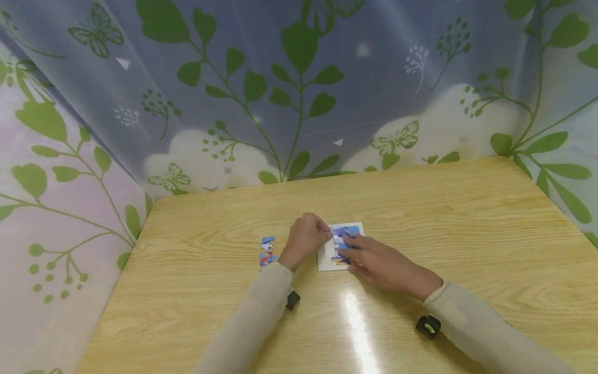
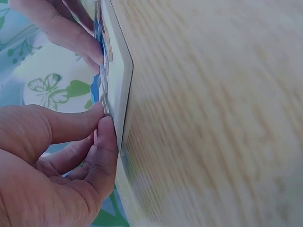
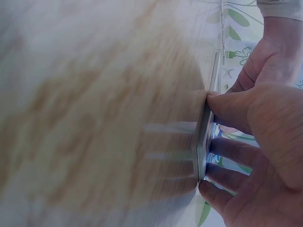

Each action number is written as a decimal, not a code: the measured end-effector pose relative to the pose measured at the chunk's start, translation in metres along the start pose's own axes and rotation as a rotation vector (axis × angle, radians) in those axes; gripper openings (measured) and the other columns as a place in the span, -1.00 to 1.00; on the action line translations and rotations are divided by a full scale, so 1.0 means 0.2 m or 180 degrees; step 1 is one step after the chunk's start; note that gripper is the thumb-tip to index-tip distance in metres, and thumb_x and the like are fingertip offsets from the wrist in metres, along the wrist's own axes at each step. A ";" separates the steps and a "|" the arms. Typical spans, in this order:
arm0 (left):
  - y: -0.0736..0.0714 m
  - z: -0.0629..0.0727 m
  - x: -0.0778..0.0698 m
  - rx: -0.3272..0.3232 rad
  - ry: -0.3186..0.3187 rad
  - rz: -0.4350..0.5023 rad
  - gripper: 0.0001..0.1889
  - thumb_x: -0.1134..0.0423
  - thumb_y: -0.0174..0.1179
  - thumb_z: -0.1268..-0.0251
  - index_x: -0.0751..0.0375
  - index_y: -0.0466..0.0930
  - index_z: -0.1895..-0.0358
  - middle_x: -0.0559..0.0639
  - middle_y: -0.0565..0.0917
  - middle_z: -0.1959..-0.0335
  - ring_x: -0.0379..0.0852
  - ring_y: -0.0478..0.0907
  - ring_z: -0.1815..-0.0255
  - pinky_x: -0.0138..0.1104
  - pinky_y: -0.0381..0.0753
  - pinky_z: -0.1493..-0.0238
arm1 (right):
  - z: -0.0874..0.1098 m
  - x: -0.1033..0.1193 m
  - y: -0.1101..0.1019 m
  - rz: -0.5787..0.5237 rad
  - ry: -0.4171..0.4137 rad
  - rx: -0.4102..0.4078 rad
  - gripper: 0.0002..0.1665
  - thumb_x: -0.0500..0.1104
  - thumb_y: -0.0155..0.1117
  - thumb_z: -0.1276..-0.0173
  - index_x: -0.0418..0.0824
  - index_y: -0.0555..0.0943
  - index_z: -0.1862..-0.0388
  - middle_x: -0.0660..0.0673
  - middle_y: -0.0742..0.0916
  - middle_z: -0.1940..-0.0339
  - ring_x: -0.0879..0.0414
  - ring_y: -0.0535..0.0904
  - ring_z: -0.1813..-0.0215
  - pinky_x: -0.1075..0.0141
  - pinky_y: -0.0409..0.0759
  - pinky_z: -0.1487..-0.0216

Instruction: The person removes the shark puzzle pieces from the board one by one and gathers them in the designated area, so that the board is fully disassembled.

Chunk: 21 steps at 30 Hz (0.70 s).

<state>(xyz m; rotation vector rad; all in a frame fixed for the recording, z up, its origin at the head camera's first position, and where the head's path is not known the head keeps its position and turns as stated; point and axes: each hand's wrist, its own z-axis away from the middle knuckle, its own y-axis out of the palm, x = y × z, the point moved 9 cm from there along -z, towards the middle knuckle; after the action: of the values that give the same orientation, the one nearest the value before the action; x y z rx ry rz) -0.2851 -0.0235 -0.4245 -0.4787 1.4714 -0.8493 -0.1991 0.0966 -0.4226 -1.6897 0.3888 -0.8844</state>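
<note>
A white-bordered jigsaw puzzle board [image 1: 325, 261] lies flat on the table, its blue picture partly filled in along the right side. At its left side, my left hand [image 1: 306, 236] pinches a small puzzle piece [image 2: 105, 109] between thumb and index finger, low against the board. The piece's picture is mostly hidden by the fingertips. My right hand [image 1: 385, 265] rests on the board's right part with its fingers spread and fairly straight over the picture. In the right wrist view the thumb [image 3: 229, 105] touches the board's edge.
Several loose, colourful puzzle pieces [image 1: 268, 244] lie left of the board, partly behind the left forearm. The wooden table [image 1: 187, 301] meets a leaf-patterned curtain [image 1: 299, 104] at the back. Dark wrist-worn devices [image 1: 428, 326] sit below both sleeves.
</note>
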 end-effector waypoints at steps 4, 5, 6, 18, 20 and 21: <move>0.00 0.00 0.01 0.0014 -0.0046 0.0060 -0.95 0.33 0.42 -0.23 0.24 0.78 0.34 -0.01 0.75 0.40 -0.13 0.62 0.35 -0.34 0.61 0.28 | 0.00 0.00 0.00 0.0015 0.0012 0.0018 -0.51 -0.19 0.23 -0.53 -0.36 0.52 -0.35 -0.45 0.45 -0.43 -0.37 0.31 -0.47 -0.17 0.34 -0.39; 0.00 0.00 0.01 0.0008 -0.0052 0.0071 -0.95 0.33 0.42 -0.23 0.23 0.78 0.35 -0.02 0.74 0.41 -0.13 0.62 0.35 -0.35 0.60 0.29 | 0.00 0.00 0.00 0.0016 0.0017 0.0021 -0.51 -0.18 0.23 -0.53 -0.36 0.52 -0.35 -0.45 0.45 -0.43 -0.37 0.31 -0.47 -0.17 0.34 -0.39; 0.00 0.00 0.01 -0.0002 -0.0060 0.0084 -0.95 0.33 0.43 -0.22 0.23 0.78 0.36 -0.03 0.74 0.42 -0.13 0.62 0.35 -0.35 0.60 0.31 | 0.00 0.00 0.00 0.0017 0.0019 0.0022 -0.51 -0.18 0.23 -0.53 -0.36 0.52 -0.35 -0.44 0.45 -0.42 -0.37 0.31 -0.47 -0.16 0.34 -0.39; -0.01 0.01 0.05 -0.0065 -0.0216 0.0278 -0.94 0.35 0.40 -0.14 0.15 0.79 0.45 -0.07 0.73 0.45 -0.13 0.60 0.39 -0.35 0.57 0.38 | 0.01 -0.01 0.01 -0.0019 0.0045 0.0034 -0.51 -0.18 0.22 -0.53 -0.35 0.52 -0.35 -0.42 0.45 -0.44 -0.35 0.30 -0.48 -0.16 0.33 -0.40; -0.01 0.01 0.05 -0.0079 -0.0253 0.0317 -0.96 0.35 0.40 -0.13 0.17 0.79 0.44 -0.07 0.72 0.45 -0.12 0.60 0.38 -0.34 0.58 0.37 | 0.01 0.00 0.00 -0.0008 0.0028 0.0017 -0.52 -0.19 0.22 -0.53 -0.35 0.52 -0.35 -0.43 0.45 -0.43 -0.35 0.31 -0.47 -0.16 0.33 -0.40; -0.01 0.01 0.05 -0.0083 -0.0263 0.0341 -0.96 0.35 0.40 -0.14 0.19 0.78 0.44 -0.06 0.72 0.44 -0.12 0.60 0.38 -0.35 0.58 0.38 | 0.01 0.00 0.00 -0.0013 0.0023 0.0012 -0.52 -0.19 0.22 -0.53 -0.36 0.52 -0.35 -0.43 0.45 -0.43 -0.34 0.32 -0.47 -0.16 0.33 -0.40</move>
<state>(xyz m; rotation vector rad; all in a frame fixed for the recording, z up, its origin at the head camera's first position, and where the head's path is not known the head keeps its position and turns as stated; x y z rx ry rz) -0.2844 -0.0335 -0.4289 -0.4453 1.4205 -0.7184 -0.1986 0.0975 -0.4234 -1.6847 0.3886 -0.8939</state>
